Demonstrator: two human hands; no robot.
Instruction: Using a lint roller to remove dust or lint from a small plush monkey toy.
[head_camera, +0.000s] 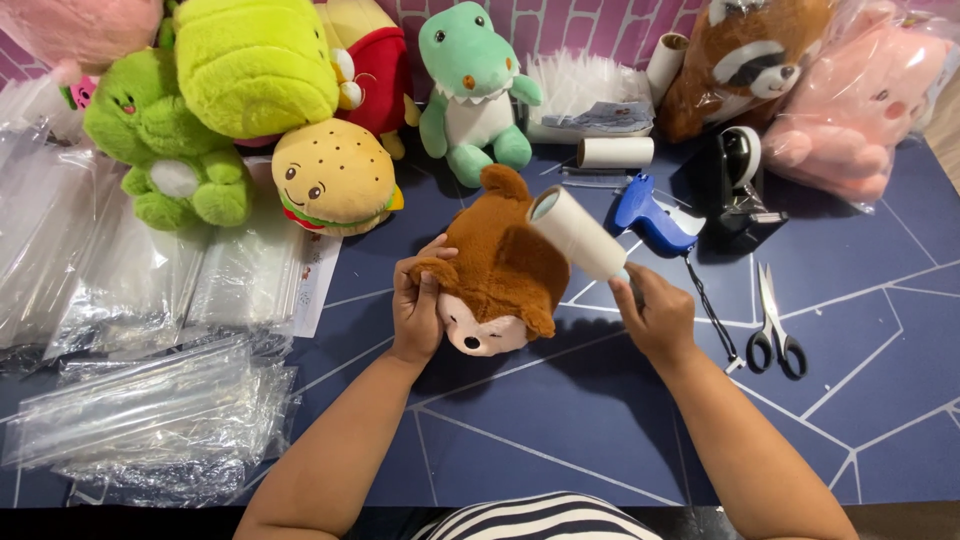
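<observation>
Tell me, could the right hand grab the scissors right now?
Probably not yet: the right hand is wrapped around a lint roller. The scissors lie close beside it on the table, nothing between.

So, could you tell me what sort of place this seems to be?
Probably a packing table for plush toys. Clear plastic bags are stacked beside a row of plush toys, the right hand holds a lint roller over a brown plush, and scissors lie nearby.

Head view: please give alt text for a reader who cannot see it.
The left hand steadies a brown plush toy on a dark blue table while the right hand holds a lint roller against it. Scissors lie right; clear plastic bags left.
</observation>
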